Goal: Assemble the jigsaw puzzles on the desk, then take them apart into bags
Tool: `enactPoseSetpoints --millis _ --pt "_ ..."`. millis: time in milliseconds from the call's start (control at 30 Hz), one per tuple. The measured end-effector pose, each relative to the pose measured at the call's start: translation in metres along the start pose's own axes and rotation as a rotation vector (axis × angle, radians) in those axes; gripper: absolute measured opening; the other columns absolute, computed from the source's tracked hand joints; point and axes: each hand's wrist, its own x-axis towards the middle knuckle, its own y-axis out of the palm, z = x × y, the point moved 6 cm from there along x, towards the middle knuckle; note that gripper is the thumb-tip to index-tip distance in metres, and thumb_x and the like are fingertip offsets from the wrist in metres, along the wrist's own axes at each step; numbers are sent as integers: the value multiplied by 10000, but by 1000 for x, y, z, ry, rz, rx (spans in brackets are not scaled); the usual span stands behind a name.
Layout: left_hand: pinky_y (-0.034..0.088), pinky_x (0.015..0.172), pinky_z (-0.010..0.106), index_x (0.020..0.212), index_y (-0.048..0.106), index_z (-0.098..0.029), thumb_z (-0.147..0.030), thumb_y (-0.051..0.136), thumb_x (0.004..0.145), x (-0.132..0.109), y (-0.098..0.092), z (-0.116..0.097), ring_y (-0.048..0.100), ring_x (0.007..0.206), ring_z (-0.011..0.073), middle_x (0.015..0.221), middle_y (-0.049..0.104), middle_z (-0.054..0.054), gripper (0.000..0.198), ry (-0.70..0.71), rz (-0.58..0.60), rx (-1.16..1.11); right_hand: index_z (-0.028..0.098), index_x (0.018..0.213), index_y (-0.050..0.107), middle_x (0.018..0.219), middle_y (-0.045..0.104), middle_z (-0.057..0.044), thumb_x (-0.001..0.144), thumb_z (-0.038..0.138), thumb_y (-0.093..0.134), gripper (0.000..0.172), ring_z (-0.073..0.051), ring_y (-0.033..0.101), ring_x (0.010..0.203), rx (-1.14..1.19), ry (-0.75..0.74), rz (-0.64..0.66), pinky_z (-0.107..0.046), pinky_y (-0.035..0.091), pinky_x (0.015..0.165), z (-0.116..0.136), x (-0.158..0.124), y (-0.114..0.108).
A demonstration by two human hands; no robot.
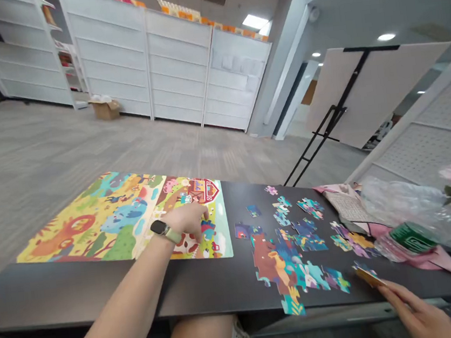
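Observation:
My left hand point(186, 219), with a watch on its wrist, reaches over the right half of a bright puzzle picture point(126, 248) with farm and animal scenes. Its fingers bend down toward the farm scene, a little apart; I see nothing held, though the tips are partly hidden. At the table's front edge on the right, my right hand point(419, 312) pinches a puzzle piece point(370, 277), seen nearly edge-on with its brown side showing. Left of it lies a joined section of dark blue puzzle point(270, 259) with a brown bear and a white rabbit.
Loose and partly joined puzzle pieces point(311, 208) are scattered over the black table point(210, 284). At the right lie a pink printed bag point(343, 204), clear crumpled plastic point(401, 206) and a green-labelled bottle point(412, 237). A standing board point(387, 91) rises behind.

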Motion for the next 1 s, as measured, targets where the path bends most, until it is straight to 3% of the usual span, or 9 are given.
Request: enactPoseSetpoints --millis 100,200,300,367,467,567,700,833,1000 --pt "459 506 235 1173 604 -228 -184 775 543 4 10 -4 675 678 190 1056 697 50 654 -34 96 -58 231 940 730 909 777 -65 870 628 466 481 -254 752 764 -137 34 -161 -313 589 574 29 17 -9" --pt "438 480 230 1119 610 -210 -184 767 523 10 15 -4 658 634 174 1053 692 57 617 -44 86 -64 192 987 712 934 757 -91 942 504 452 409 -226 732 792 -164 -71 -305 -322 579 708 111 41 -15" --pt "438 489 228 1089 600 -204 -194 727 528 14 18 -2 650 641 169 1050 685 52 575 -22 73 -49 204 1070 679 1004 751 -64 981 277 478 232 -186 702 908 41 -315 -125 -312 553 848 218 67 4" --pt "440 502 223 1073 591 -208 -204 703 532 14 18 -2 645 654 162 1054 679 46 553 -6 70 -37 200 1105 662 1011 748 -58 985 181 454 242 -185 684 920 91 -477 -23 -340 538 891 283 79 20" --pt "425 494 212 1055 571 -213 -222 680 544 12 17 -4 634 646 151 1028 677 35 522 3 67 -27 191 1099 660 986 738 -75 967 120 449 258 -209 662 904 77 -582 88 -367 545 862 344 88 45" --pt "401 463 210 1044 564 -218 -227 673 543 9 16 -5 623 611 145 1014 672 30 512 -2 63 -31 203 993 665 893 713 -72 930 75 470 242 -231 637 882 32 -557 171 -371 546 820 361 86 69" --pt "404 467 223 1047 568 -217 -218 674 534 10 16 -4 615 601 144 1032 661 37 524 5 48 -51 220 1006 650 868 679 -67 917 75 485 236 -243 611 864 39 -508 164 -376 534 790 357 77 83" --pt "418 514 233 1064 572 -232 -283 699 573 9 15 -17 609 631 147 990 650 9 510 139 29 -90 227 1032 642 907 656 -75 911 102 505 222 -265 603 930 65 -460 142 -403 528 814 359 76 80" --pt "421 631 234 1064 620 -257 -368 782 591 -4 20 -61 604 784 174 949 622 -17 511 419 29 -105 190 1165 615 1070 654 -105 889 66 440 349 -254 603 1034 208 -351 185 -411 528 899 344 83 61"
